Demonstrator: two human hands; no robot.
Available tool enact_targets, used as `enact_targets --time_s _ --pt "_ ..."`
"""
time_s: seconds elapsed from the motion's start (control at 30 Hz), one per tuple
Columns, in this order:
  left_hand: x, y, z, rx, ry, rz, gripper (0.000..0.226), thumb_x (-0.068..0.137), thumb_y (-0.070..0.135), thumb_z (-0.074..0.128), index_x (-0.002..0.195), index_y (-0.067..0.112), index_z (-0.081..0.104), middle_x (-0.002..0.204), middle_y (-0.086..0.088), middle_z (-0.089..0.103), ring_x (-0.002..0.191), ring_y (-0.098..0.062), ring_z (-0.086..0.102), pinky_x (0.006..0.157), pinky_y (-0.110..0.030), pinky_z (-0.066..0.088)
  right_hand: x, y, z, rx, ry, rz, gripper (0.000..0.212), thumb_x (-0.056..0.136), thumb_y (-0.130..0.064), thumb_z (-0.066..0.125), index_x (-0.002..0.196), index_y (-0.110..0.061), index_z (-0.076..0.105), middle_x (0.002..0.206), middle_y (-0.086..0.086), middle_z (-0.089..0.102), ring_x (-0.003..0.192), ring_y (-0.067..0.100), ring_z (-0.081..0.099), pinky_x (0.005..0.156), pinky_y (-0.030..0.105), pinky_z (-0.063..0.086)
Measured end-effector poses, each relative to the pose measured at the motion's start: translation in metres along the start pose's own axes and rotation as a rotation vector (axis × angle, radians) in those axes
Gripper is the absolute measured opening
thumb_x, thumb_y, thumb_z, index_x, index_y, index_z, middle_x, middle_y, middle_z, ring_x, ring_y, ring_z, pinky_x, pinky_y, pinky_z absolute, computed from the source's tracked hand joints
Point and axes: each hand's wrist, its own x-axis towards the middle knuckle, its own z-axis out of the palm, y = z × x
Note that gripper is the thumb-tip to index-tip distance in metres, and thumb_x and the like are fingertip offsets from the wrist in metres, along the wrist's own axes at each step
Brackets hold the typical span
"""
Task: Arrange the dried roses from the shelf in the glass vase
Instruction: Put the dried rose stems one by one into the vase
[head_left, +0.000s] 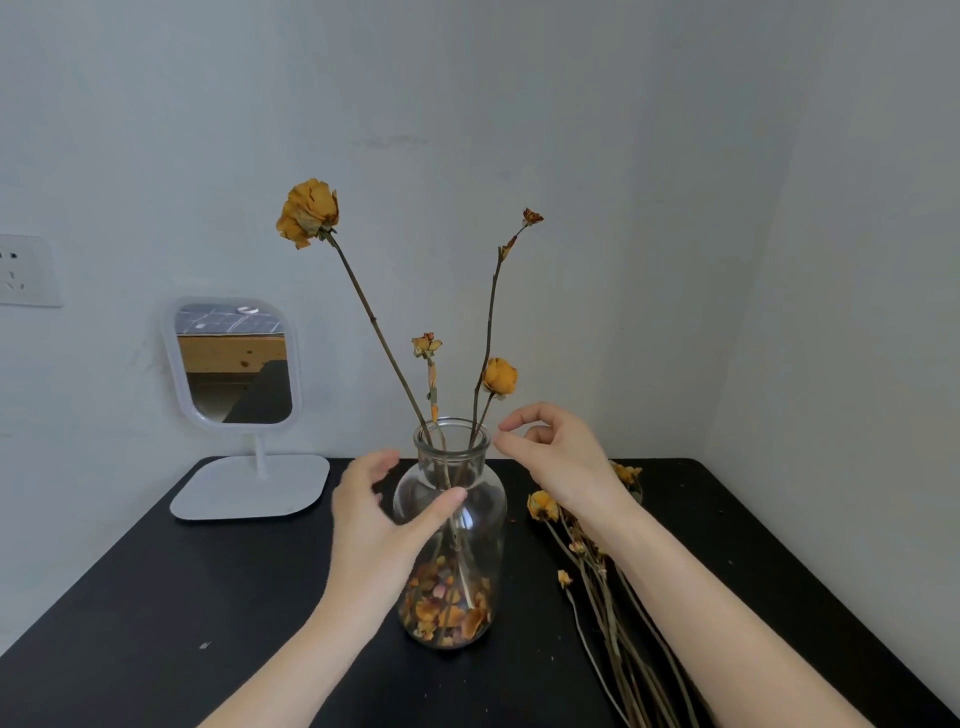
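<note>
Both forearms are reaching in from the bottom edge over the black tabletop (156, 597). Left hand (374, 519) is cupping the shoulder of the clear round-bodied glass vase (452, 530), fingers spread open, thumb tip pressing on the glass, fingers curving round the far side; a steadying hold, not a full grip. Right hand (550, 457) is hovering just beside the rim, thumb and forefinger curled toward each other but apart, holding nothing.

Four dried yellow-orange roses are standing in the vase; nearest the right fingertips is the short round-headed rose (500, 376), just above and left of them, not touched. The tall large-headed rose (309, 210) is leaning far left. Loose dried petals (447, 608) are lying in the vase bottom.

Risks, as judged:
- brittle stems snapping or heads shedding if pinched hard;
- tall leaning stem tipping the light vase if the left hand lets go.

Remaining dried roses (597, 561) are lying on the table right of the vase, partly under the right forearm.
</note>
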Motion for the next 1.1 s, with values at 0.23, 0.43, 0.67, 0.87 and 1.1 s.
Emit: enact_targets --time_s 0.23,0.43,0.67,0.87,1.1 --pt "-0.082 -0.014 0.016 0.085 -0.183 0.236 0.026 0.075 0.020 0.073 0.081 0.036 0.054 0.081 0.011 0.050 0.071 -0.006 0.049 0.063 -0.009 0.039 -0.016 0.036 -0.043 -0.108 0.054 0.146 0.006 0.084 -0.025 0.062 0.089 -0.024 0.063 0.077 0.000 0.063 0.062 0.008 0.053 0.059 0.021 0.040" --pt "-0.082 -0.015 0.082 0.277 -0.569 0.075 0.007 0.086 0.033 0.059 0.080 0.032 0.056 0.061 0.009 0.047 0.055 -0.002 0.043 0.061 -0.020 0.041 -0.033 0.087 -0.088 -0.306 0.007 0.337 0.010 0.087 -0.019 0.056 0.092 -0.016 0.063 0.067 -0.003 0.060 0.057 0.005 0.052 0.055 0.020 0.036" --pt "-0.065 -0.024 0.137 0.474 -0.476 -0.140 0.020 0.088 0.045 0.053 0.091 0.026 0.052 0.083 0.008 0.058 0.077 -0.014 0.057 0.065 -0.029 0.045 -0.042 0.122 -0.109 -0.529 -0.111 0.431 0.003 0.088 -0.019 0.058 0.090 -0.019 0.060 0.077 -0.002 0.064 0.070 0.007 0.061 0.068 0.024 0.049" --pt "-0.057 -0.024 0.148 0.523 -0.417 -0.144 0.030 0.077 0.054 0.062 0.074 0.026 0.050 0.071 0.010 0.055 0.066 -0.008 0.055 0.054 -0.026 0.038 -0.043 0.132 -0.113 -0.616 -0.078 0.450 0.019 0.088 -0.028 0.062 0.102 -0.015 0.060 0.091 0.002 0.064 0.086 0.015 0.063 0.083 0.031 0.052" --pt "-0.055 -0.024 0.154 0.590 -0.414 -0.117 0.029 0.077 0.047 0.066 0.063 0.026 0.052 0.068 0.011 0.056 0.064 -0.005 0.053 0.053 -0.024 0.037 -0.039 0.140 -0.107 -0.638 -0.090 0.481 0.020 0.088 -0.029 0.061 0.098 -0.013 0.065 0.087 0.003 0.065 0.086 0.016 0.064 0.086 0.034 0.053"
